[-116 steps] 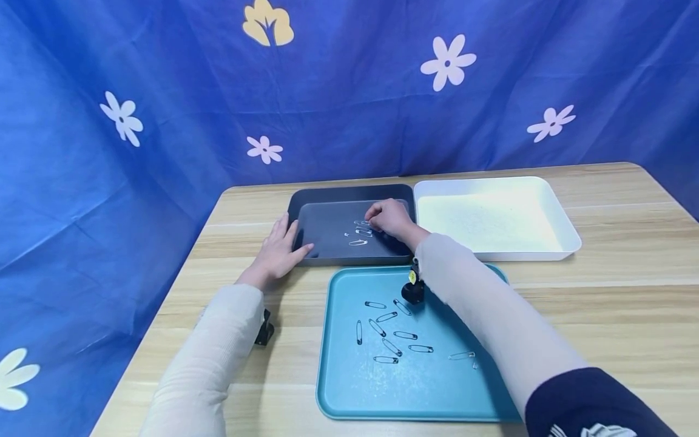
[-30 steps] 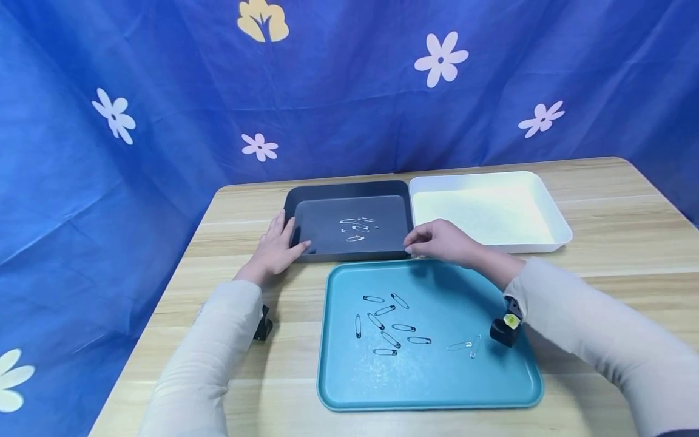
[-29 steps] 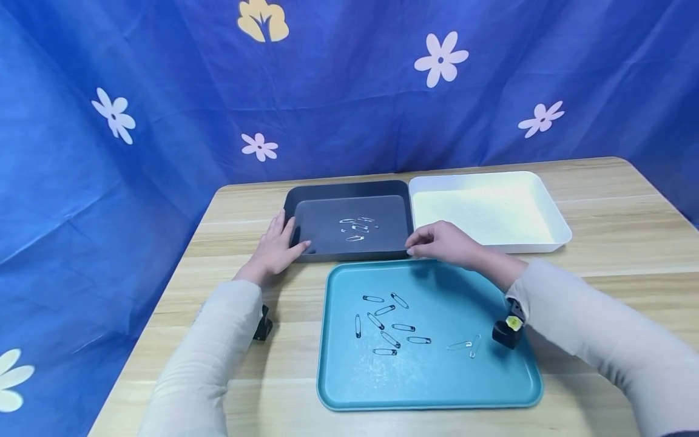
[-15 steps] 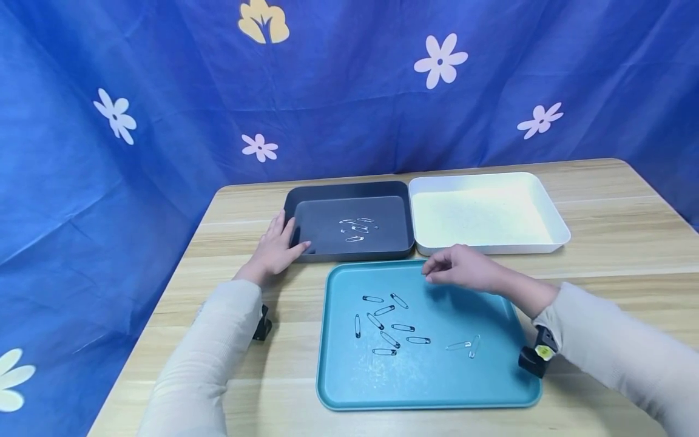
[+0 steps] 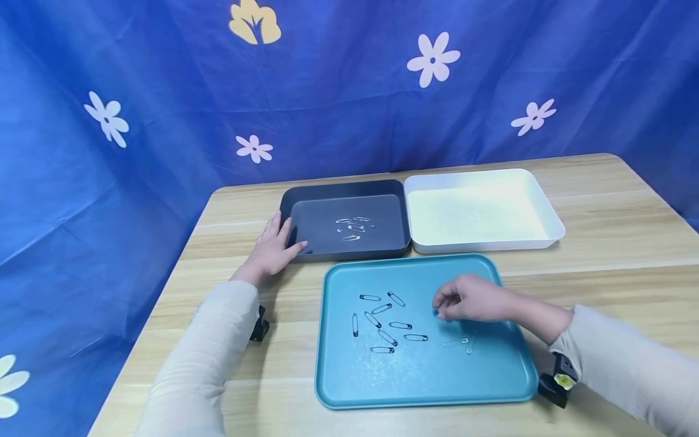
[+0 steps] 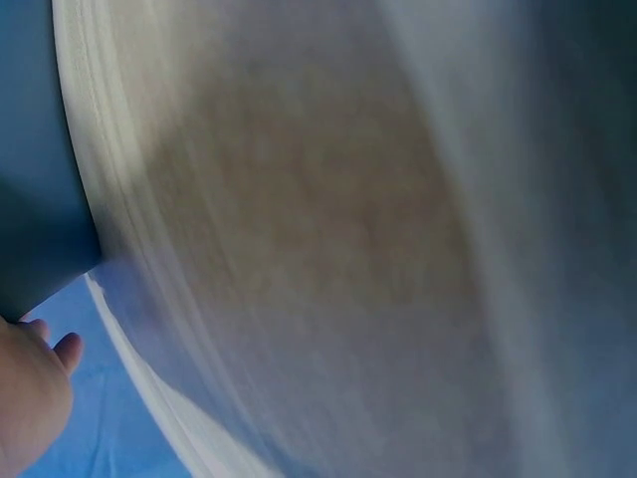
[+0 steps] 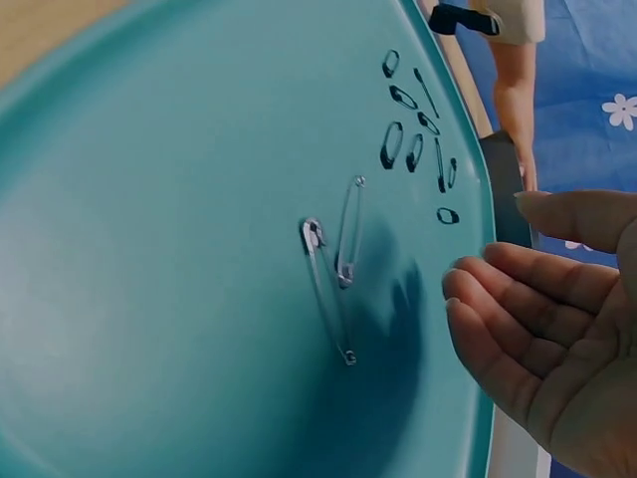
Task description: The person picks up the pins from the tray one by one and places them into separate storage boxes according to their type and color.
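Observation:
My left hand [image 5: 271,247] rests on the left rim of the dark grey tray [image 5: 314,227], fingers spread. Inside that tray lie several silver safety pins [image 5: 356,227]. My right hand [image 5: 472,298] hovers over the right part of the teal tray [image 5: 415,379], fingers loosely bent. In the right wrist view its palm shows nothing held, with the thumb apart from the fingers. Near it on the teal tray are two silver safety pins, a larger pin [image 7: 312,235] and a slimmer pin [image 7: 345,273]. Several black safety pins [image 5: 416,338] lie further left on the teal tray.
A white tray [image 5: 475,212] stands right of the dark tray, close beside it, behind the teal tray. All three are on a wooden table [image 5: 606,237]. A blue flowered cloth [image 5: 338,91] hangs behind the table.
My right hand was at the silver pins in the dark tray; it has since drawn back right and nearer, over the teal tray. My left hand has stayed on the dark tray's rim.

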`<action>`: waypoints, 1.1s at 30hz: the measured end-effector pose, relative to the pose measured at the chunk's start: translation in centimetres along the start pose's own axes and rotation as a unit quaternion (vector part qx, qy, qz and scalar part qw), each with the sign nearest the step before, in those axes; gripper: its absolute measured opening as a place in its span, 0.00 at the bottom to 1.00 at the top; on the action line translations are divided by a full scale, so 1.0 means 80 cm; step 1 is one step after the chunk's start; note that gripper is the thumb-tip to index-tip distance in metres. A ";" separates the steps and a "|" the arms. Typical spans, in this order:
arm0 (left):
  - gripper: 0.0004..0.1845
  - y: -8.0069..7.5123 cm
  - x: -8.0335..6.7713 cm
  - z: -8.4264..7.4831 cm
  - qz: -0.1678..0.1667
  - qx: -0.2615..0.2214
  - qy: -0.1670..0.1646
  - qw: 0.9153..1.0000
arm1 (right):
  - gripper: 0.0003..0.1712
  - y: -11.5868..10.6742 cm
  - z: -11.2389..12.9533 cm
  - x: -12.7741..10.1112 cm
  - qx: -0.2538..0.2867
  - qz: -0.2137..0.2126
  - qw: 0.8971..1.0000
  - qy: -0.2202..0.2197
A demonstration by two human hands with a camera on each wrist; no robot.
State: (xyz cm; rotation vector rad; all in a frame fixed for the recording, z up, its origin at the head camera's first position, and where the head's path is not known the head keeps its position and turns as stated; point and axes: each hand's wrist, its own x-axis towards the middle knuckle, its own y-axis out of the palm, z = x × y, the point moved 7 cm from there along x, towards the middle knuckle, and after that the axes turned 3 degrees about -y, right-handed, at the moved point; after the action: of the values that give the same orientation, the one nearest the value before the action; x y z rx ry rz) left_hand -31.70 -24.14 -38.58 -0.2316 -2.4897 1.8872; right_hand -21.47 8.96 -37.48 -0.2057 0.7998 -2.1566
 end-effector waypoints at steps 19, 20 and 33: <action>0.43 0.001 0.000 0.000 -0.004 0.004 0.006 1.000 | 0.04 0.022 -0.012 -0.023 -0.049 0.020 0.998 0.024; 0.43 0.001 0.001 0.000 -0.004 0.004 0.005 1.000 | 0.06 0.022 -0.012 -0.023 -0.057 0.018 0.998 0.024; 0.44 0.003 0.002 0.001 0.001 0.001 0.004 1.000 | 0.13 0.027 -0.008 -0.021 -0.128 0.013 0.992 0.001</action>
State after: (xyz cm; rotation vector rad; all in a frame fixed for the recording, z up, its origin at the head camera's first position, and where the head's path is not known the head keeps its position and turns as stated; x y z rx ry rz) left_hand -31.85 -24.13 -38.81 -0.2424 -2.4825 1.8855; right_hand -19.24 9.46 -39.13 -0.3224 1.0749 -2.0258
